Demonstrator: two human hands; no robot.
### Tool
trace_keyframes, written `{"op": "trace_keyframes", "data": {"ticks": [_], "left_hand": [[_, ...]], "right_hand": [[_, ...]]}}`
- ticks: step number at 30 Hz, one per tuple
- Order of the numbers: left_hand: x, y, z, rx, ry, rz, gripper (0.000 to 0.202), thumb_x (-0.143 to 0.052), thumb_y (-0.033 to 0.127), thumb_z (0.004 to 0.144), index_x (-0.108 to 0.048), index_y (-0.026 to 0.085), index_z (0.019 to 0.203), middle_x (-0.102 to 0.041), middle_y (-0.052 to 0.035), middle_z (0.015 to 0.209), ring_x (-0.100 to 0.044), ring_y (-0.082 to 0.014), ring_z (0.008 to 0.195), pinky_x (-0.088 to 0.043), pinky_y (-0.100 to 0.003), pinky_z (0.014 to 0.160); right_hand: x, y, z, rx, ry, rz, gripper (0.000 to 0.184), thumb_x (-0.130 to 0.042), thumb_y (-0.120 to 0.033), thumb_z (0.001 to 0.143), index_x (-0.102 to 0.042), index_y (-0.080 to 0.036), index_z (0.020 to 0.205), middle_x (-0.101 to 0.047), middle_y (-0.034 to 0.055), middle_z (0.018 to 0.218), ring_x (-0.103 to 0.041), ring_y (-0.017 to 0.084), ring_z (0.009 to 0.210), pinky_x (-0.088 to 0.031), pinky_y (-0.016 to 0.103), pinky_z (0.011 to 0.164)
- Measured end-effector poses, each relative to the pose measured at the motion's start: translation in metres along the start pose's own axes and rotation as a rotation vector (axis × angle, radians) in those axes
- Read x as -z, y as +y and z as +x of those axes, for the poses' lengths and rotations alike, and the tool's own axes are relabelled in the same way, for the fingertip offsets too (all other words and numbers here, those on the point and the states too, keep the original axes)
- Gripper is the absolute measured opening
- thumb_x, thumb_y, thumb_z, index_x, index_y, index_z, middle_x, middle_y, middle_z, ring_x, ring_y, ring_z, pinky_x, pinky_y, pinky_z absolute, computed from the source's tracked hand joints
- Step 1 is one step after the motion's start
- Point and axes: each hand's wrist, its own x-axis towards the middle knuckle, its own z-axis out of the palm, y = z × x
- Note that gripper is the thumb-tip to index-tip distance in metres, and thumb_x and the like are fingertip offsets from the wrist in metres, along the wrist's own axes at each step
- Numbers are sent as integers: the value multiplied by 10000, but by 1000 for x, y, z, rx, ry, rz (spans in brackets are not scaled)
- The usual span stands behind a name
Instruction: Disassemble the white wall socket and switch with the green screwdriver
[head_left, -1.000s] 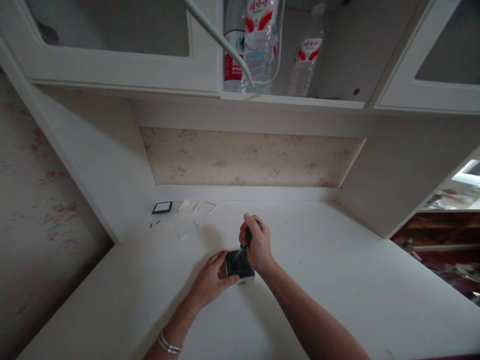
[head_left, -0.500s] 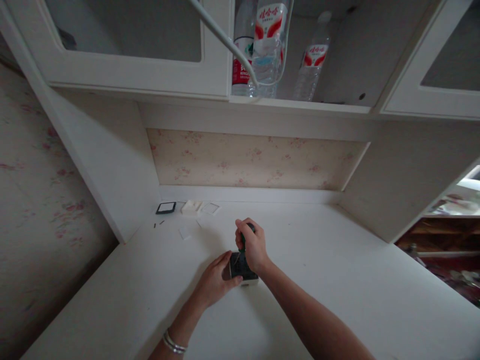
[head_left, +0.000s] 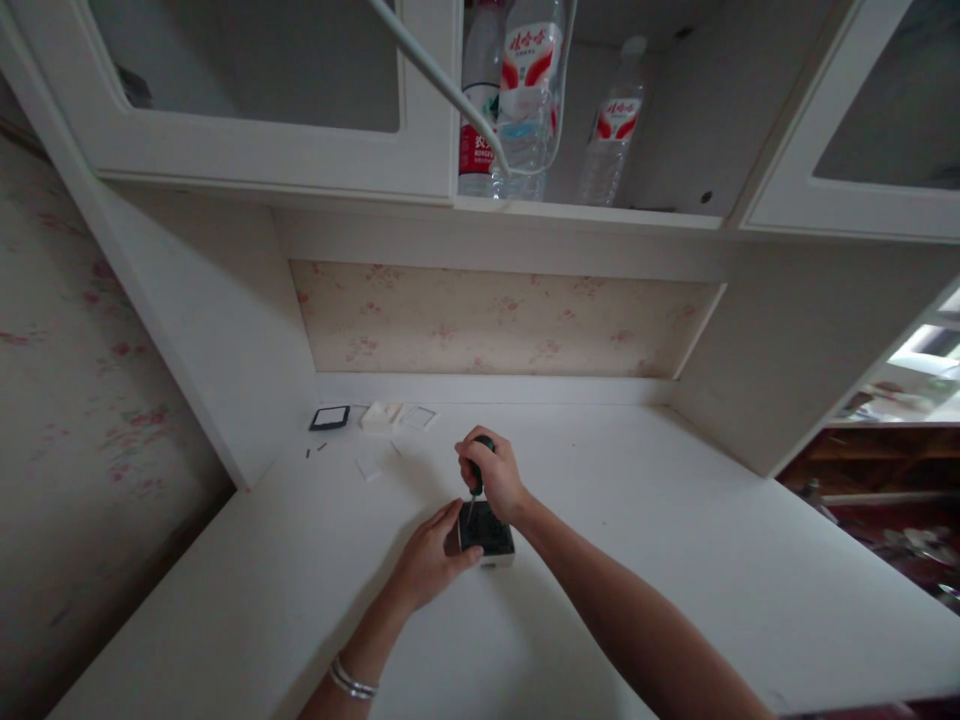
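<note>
Wrapping its fingers around a dark-green screwdriver, the person's right hand stands over a small box with a black top and pale sides, on the white worktop right in front of me. The handle rises out of the fist, and the thin shaft slants down to the far-left part of the black top; I can't make out what the tip meets there. The left hand pinches the box, its thumb at the near edge and the other fingers along the left side towards the far corner. A silvery bracelet circles that wrist. Farther back, towards the left, lie a black frame, a shallow cream-coloured piece just beside it and two tiny dark bits nearer the person. Overhead, plastic bottles stand in a cabinet.
</note>
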Motion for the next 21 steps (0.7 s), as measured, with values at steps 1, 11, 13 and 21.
{"op": "trace_keyframes", "data": {"ticks": [1,11,13,21], "left_hand": [[0,-1,0,3,-1,1,731,-675,423,729,-445,214,1390,-469,-78,1431,-417,-279,1325,-302,-386,1126],[-2,-10,-1,-1,0,32,747,-662,446,750,-418,195,1410,-418,-84,1467,-380,-281,1350,-272,-408,1140],[-3,-10,-1,-2,3,29,740,-664,443,750,-423,203,1407,-427,-79,1461,-388,-282,1345,-275,-411,1138],[-2,-7,0,-11,10,-7,724,-679,410,739,-440,206,1391,-450,-91,1444,-405,-300,1329,-289,-423,1127]], "right_hand": [[1,1,2,1,25,6,198,-631,-273,710,-497,-193,588,-470,-72,425,-364,71,341,-264,199,331],[13,7,16,-40,179,162,226,-625,-287,694,-452,-198,579,-443,-83,436,-349,59,318,-240,184,303],[13,7,16,-41,171,172,226,-625,-285,696,-452,-198,581,-444,-83,436,-347,59,321,-241,183,305],[4,4,3,-26,89,103,209,-632,-258,721,-475,-196,597,-461,-74,445,-347,68,354,-246,198,339]]}}
